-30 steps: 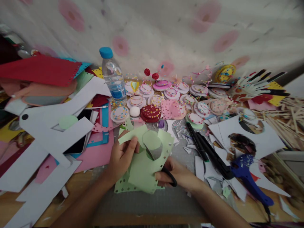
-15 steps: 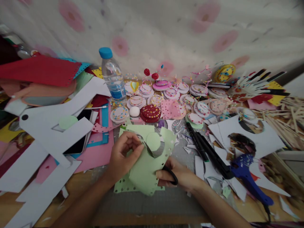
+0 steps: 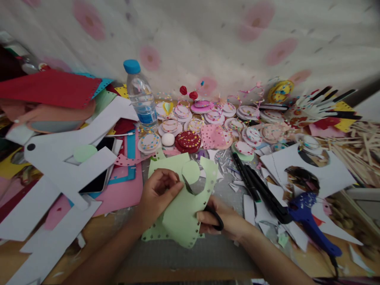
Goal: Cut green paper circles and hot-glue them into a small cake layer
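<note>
My left hand (image 3: 162, 194) pinches the left side of a light green paper sheet (image 3: 181, 215) that has dark dots along its edge. A rounded green piece (image 3: 190, 172) stands at the top of this sheet, beside a curved cut opening. My right hand (image 3: 218, 217) is closed on scissors (image 3: 216, 219); their black handle shows at the sheet's right edge, and the blades are largely hidden by the paper. Another green sheet (image 3: 148, 234) lies beneath, on the grey mat (image 3: 178, 259).
A water bottle (image 3: 142, 95) stands behind my left hand. Several decorated discs (image 3: 188, 141) fill the back. White cut paper (image 3: 56, 154) and pink sheets lie left. On the right are black pens (image 3: 246, 176), a blue glue gun (image 3: 314, 227), scraps and wooden sticks (image 3: 365, 142).
The green sheet has turned and shifted slightly, with the strip at its right edge now farther from the rounded piece. My left hand has moved slightly right and down.
</note>
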`<state>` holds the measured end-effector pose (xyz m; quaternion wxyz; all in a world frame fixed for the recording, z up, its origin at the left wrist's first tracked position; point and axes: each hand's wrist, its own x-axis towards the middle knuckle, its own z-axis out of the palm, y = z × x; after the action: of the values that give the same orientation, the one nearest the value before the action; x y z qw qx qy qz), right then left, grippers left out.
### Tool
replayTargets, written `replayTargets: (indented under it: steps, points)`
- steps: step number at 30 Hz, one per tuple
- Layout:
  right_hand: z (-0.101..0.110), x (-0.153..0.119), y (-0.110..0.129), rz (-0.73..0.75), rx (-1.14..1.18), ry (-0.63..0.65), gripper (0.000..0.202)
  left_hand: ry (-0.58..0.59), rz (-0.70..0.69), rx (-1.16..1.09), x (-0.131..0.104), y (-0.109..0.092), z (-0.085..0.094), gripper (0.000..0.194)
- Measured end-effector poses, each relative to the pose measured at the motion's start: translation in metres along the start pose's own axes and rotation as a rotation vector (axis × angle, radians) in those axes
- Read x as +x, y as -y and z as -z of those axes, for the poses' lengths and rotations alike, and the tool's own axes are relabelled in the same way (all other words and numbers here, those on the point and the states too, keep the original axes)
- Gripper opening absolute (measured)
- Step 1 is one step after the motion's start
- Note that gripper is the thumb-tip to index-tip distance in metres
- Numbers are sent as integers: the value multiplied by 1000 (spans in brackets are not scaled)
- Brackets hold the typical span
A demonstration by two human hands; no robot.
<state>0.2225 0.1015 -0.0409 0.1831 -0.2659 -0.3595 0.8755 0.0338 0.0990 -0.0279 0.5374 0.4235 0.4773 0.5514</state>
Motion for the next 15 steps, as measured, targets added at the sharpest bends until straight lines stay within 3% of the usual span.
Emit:
replayTargets:
  steps: [10,15]
  points:
    - [-2,0,3,-48,-13,-15,49,-27,37,-36,0,-1,0,20]
    - [-2,0,1,-16,41,15,46,35,42,-84,2,-3,-1,20]
